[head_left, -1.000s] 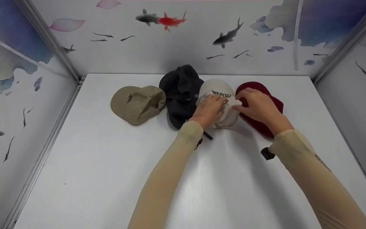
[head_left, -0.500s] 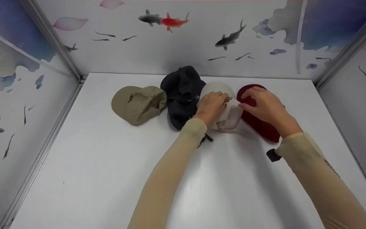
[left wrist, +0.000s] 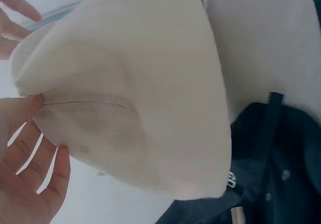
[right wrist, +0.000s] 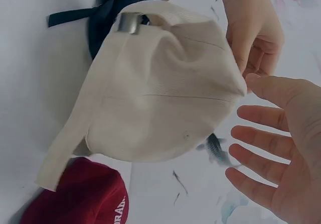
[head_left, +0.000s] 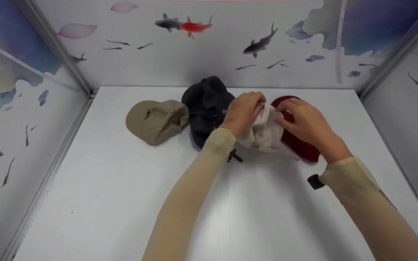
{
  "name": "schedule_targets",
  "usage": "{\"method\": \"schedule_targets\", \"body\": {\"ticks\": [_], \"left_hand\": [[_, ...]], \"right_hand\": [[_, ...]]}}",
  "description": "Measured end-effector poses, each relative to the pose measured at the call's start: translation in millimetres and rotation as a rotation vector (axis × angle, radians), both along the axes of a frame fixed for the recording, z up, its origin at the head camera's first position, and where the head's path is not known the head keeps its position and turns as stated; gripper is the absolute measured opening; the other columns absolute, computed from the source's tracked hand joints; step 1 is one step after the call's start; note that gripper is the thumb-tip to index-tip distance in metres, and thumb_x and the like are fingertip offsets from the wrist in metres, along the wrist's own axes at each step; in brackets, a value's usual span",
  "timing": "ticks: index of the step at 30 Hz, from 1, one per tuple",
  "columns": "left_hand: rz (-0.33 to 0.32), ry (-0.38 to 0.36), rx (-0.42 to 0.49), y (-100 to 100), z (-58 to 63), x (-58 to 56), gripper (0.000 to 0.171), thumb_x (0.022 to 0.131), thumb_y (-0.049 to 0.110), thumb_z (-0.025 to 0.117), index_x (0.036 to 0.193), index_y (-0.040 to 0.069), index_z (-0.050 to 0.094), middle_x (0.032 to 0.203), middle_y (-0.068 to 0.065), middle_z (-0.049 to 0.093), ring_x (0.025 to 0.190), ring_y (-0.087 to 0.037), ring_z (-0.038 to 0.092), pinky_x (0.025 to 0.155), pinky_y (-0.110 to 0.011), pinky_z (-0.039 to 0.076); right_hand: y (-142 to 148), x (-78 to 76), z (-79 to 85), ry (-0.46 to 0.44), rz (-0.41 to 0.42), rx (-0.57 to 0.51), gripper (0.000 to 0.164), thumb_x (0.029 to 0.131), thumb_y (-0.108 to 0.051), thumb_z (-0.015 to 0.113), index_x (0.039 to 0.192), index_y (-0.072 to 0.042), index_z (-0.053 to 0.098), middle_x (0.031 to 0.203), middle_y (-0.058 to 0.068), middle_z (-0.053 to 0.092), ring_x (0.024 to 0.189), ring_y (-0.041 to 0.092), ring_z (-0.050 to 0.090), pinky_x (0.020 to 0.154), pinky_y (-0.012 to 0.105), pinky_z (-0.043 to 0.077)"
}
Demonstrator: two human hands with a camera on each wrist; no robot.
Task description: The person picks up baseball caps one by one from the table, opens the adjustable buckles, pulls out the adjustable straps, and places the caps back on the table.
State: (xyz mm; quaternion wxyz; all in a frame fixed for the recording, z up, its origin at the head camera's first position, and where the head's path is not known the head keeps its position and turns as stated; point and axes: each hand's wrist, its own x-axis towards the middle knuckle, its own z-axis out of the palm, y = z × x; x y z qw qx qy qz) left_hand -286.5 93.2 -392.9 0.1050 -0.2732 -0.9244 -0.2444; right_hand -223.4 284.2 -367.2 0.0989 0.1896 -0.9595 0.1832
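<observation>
An off-white baseball cap [head_left: 263, 132] is tilted up, its underside strap and metal buckle [right wrist: 129, 23] showing in the right wrist view. My left hand [head_left: 244, 110] pinches the top of its crown, thumb against the cloth in the left wrist view. My right hand [head_left: 305, 123] is at the cap's right side, fingers spread and extended, the thumb tip right at the crown. Behind the right hand lies a dark red cap [head_left: 305, 148], partly covered. A black cap [head_left: 209, 105] sits just left of the off-white one, partly behind my left hand.
A khaki cap [head_left: 156, 121] lies at the left end of the row, against the black cap. The white table [head_left: 122, 203] is enclosed by panels printed with fish. A black strap end [head_left: 236, 156] sticks out towards me below the left wrist.
My left hand has moved up over the off-white cap's crown and tipped the cap, so its front lettering is hidden. My right hand has drawn slightly to the right, off the cap.
</observation>
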Motion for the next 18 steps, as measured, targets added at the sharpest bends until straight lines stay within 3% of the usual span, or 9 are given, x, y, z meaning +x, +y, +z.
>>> {"method": "schedule_targets", "body": {"ticks": [12, 18], "left_hand": [[-0.032, -0.046, 0.198, -20, 36.2, 17.5, 0.019, 0.1, 0.028, 0.06, 0.114, 0.018, 0.068, 0.115, 0.006, 0.072, 0.109, -0.008, 0.065, 0.097, -0.018, 0.048], [-0.038, -0.052, 0.225, -30, 48.0, 25.9, 0.018, 0.1, 0.026, 0.062, 0.113, 0.017, 0.069, 0.114, 0.005, 0.073, 0.108, -0.007, 0.066, 0.096, -0.016, 0.048]], "right_hand": [[-11, 33.3, 7.6, 0.217, 0.105, -0.079, 0.028, 0.088, -0.015, 0.077, 0.11, -0.004, 0.066, 0.114, 0.012, 0.064, 0.107, 0.029, 0.062, 0.093, 0.047, 0.052], [-17, 51.1, 7.5, 0.2, 0.181, -0.126, 0.03, 0.085, -0.02, 0.08, 0.109, -0.007, 0.068, 0.112, 0.005, 0.066, 0.106, 0.019, 0.06, 0.095, 0.022, 0.045]]}}
